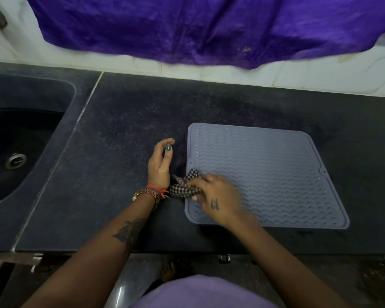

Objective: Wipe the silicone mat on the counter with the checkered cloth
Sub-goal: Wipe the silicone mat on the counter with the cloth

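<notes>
Silicone mat (276,174) lies right of the sink (20,138) on the dark counter (125,121). Beside its left edge, the left hand (160,165) rests open and holds nothing. The right hand (218,198) bunches the checkered cloth (185,185) at the mat's near-left corner; wiping looks underway, with the next stroke probably rightward across the ridges.
</notes>
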`<move>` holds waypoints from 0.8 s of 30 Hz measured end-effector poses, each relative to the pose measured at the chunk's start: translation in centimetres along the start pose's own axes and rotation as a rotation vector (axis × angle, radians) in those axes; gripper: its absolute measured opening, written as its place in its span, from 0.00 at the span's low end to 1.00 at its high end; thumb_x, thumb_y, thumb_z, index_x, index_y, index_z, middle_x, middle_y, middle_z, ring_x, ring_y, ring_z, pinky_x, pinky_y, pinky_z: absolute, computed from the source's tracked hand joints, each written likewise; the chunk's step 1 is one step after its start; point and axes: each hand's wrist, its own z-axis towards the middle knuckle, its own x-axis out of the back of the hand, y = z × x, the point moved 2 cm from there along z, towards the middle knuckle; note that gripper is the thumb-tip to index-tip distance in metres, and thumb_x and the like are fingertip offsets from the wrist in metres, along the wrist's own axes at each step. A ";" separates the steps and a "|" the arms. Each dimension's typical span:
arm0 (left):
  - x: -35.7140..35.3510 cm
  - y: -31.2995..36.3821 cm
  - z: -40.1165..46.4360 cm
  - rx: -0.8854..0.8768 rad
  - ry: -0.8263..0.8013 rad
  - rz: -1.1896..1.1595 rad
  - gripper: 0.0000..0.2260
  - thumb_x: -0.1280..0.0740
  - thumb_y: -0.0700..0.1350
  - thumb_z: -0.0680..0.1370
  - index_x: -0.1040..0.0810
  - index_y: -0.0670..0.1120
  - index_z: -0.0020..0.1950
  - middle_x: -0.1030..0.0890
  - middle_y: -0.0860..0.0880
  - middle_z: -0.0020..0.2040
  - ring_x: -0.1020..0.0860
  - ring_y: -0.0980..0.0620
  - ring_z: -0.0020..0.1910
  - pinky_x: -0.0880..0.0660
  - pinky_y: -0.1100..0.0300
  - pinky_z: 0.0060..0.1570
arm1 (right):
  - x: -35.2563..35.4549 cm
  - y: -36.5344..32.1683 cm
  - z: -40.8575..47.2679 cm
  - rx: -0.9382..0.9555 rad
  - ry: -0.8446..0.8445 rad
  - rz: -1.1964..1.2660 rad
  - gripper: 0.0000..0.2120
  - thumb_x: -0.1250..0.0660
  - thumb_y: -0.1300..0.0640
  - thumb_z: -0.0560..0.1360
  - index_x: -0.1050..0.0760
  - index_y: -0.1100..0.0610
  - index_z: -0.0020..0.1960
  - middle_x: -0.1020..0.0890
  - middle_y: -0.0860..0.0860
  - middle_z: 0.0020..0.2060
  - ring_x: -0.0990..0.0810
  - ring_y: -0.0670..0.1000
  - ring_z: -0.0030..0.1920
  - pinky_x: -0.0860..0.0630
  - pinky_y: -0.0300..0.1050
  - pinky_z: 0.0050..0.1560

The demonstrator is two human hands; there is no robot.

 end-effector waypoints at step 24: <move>-0.5 0.9 -0.7 -0.002 -0.117 0.265 0.19 0.44 0.54 0.76 0.26 0.45 0.60 0.23 0.45 0.60 0.27 0.42 0.64 0.38 0.43 0.70 | 3.6 4.9 -7.3 0.058 -0.223 0.157 0.18 0.30 0.54 0.71 0.25 0.45 0.60 0.22 0.46 0.58 0.26 0.47 0.58 0.31 0.42 0.59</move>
